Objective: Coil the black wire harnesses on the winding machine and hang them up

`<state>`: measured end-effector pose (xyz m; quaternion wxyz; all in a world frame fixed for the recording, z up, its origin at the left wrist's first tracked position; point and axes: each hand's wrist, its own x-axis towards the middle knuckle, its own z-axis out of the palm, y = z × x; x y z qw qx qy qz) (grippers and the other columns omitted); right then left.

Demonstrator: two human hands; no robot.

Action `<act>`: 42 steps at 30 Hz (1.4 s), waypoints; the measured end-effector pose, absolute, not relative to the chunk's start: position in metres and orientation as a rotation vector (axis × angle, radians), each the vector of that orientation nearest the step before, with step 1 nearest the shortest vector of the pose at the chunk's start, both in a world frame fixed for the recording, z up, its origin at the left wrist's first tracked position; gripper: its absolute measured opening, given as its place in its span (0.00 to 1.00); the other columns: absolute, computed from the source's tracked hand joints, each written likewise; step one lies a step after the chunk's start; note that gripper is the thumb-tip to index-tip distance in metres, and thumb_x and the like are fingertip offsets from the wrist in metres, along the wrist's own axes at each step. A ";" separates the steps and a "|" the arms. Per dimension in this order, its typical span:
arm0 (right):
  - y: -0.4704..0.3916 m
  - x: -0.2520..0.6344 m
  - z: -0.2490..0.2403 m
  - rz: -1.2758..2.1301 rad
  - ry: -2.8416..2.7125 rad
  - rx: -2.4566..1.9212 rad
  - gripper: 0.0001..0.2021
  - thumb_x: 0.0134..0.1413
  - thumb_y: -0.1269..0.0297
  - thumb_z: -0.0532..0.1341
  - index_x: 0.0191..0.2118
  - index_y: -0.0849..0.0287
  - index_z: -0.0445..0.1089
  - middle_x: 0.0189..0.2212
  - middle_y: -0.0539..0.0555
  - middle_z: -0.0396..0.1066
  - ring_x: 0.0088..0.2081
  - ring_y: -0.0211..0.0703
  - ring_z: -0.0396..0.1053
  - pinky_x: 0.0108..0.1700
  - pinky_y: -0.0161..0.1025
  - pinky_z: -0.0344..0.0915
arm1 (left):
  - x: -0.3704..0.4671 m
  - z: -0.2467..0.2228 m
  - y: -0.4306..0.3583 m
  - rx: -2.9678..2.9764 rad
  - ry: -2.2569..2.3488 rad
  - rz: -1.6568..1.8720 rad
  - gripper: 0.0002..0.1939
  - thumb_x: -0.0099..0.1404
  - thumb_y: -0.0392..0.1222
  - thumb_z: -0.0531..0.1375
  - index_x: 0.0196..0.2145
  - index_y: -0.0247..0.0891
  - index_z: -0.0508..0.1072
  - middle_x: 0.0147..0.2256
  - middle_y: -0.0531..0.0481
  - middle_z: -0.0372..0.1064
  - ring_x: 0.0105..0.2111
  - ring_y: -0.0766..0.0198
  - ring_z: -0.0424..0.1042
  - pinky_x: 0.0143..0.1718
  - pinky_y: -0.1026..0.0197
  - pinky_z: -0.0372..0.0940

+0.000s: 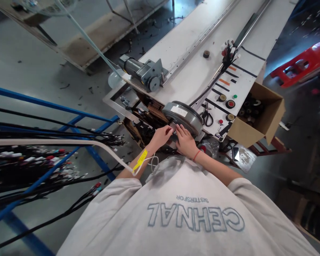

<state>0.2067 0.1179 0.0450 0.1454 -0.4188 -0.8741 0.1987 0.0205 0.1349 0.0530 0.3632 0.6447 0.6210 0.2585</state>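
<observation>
Grey drum (190,121), ctr frame, near end of white bench (186,81) | prob. heavy-ish, stiff, slick; best held at opp. sides of rim | round, ridged, semi-gloss; flat white label (179,111) | L hand (162,136): fingertips bunched by near edge, cannot tell if gripping | R hand (186,141): fingers extended, at near rim.

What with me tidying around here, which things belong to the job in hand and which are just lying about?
Seemingly in use:
Grey drum, at the fingers of the left hand and right hand
Black wiring harness, running towards the drum

Seemingly just lying about:
Scissors
Small dark tape roll
Smartphone
</observation>
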 end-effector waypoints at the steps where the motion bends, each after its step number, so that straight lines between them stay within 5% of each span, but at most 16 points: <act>1: 0.120 0.203 0.042 0.580 -2.527 -1.238 0.33 0.52 0.76 0.55 0.66 0.71 0.55 0.67 0.63 0.47 0.68 0.55 0.43 0.67 0.53 0.49 | 0.022 0.054 0.137 1.685 1.597 0.652 0.09 0.66 0.43 0.54 0.33 0.39 0.73 0.29 0.49 0.73 0.29 0.61 0.69 0.36 0.63 0.61; 6: 0.118 0.215 0.038 0.713 -2.503 -1.229 0.32 0.50 0.77 0.56 0.64 0.73 0.57 0.66 0.65 0.51 0.67 0.58 0.46 0.65 0.53 0.53 | 0.037 0.059 0.153 1.886 1.546 0.379 0.07 0.65 0.39 0.56 0.31 0.37 0.71 0.33 0.41 0.71 0.37 0.55 0.71 0.40 0.60 0.61; 10: 0.108 0.248 0.057 0.886 -2.290 -1.200 0.25 0.58 0.71 0.55 0.61 0.64 0.61 0.59 0.64 0.62 0.61 0.53 0.59 0.61 0.51 0.61 | 0.052 0.058 0.169 2.014 1.487 0.232 0.12 0.62 0.43 0.61 0.24 0.37 0.68 0.26 0.42 0.67 0.35 0.51 0.71 0.39 0.59 0.59; 16: 0.086 0.277 0.077 1.005 -2.053 -1.162 0.18 0.60 0.71 0.53 0.55 0.58 0.65 0.53 0.61 0.66 0.54 0.50 0.67 0.55 0.49 0.66 | 0.031 0.063 0.190 1.899 1.259 0.214 0.17 0.60 0.43 0.61 0.16 0.39 0.65 0.18 0.51 0.62 0.25 0.61 0.66 0.32 0.64 0.55; 23: 0.081 0.277 0.075 1.034 -1.958 -1.184 0.14 0.61 0.70 0.53 0.51 0.57 0.66 0.51 0.60 0.68 0.51 0.49 0.69 0.52 0.48 0.68 | 0.002 0.073 0.184 1.679 1.195 0.291 0.14 0.61 0.52 0.60 0.24 0.41 0.72 0.24 0.50 0.71 0.28 0.61 0.68 0.34 0.65 0.60; 27: 0.082 0.276 0.076 1.075 -1.986 -1.142 0.14 0.62 0.69 0.53 0.51 0.57 0.67 0.51 0.60 0.67 0.48 0.48 0.70 0.51 0.48 0.68 | -0.018 0.062 0.190 1.767 1.773 0.285 0.18 0.57 0.53 0.65 0.20 0.39 0.66 0.23 0.46 0.67 0.34 0.53 0.71 0.36 0.62 0.61; 30: 0.083 0.283 0.077 1.069 -1.967 -1.159 0.12 0.62 0.69 0.53 0.49 0.56 0.68 0.51 0.60 0.68 0.50 0.49 0.69 0.51 0.48 0.68 | -0.045 0.043 0.188 1.655 2.072 0.332 0.15 0.62 0.50 0.59 0.24 0.38 0.69 0.27 0.43 0.71 0.37 0.52 0.71 0.38 0.60 0.62; 35: 0.087 0.291 0.077 1.070 -1.865 -1.231 0.10 0.62 0.68 0.53 0.45 0.56 0.70 0.46 0.58 0.70 0.45 0.47 0.71 0.48 0.46 0.70 | -0.038 0.015 0.162 1.655 1.665 0.457 0.13 0.62 0.47 0.55 0.25 0.38 0.73 0.36 0.43 0.74 0.42 0.56 0.70 0.47 0.59 0.62; 42: 0.093 0.290 0.094 1.115 -1.903 -1.134 0.11 0.64 0.66 0.52 0.45 0.55 0.71 0.42 0.56 0.72 0.41 0.46 0.72 0.43 0.44 0.70 | -0.015 0.062 0.131 0.958 1.288 0.788 0.18 0.60 0.56 0.59 0.36 0.37 0.73 0.23 0.54 0.60 0.24 0.67 0.59 0.31 0.62 0.62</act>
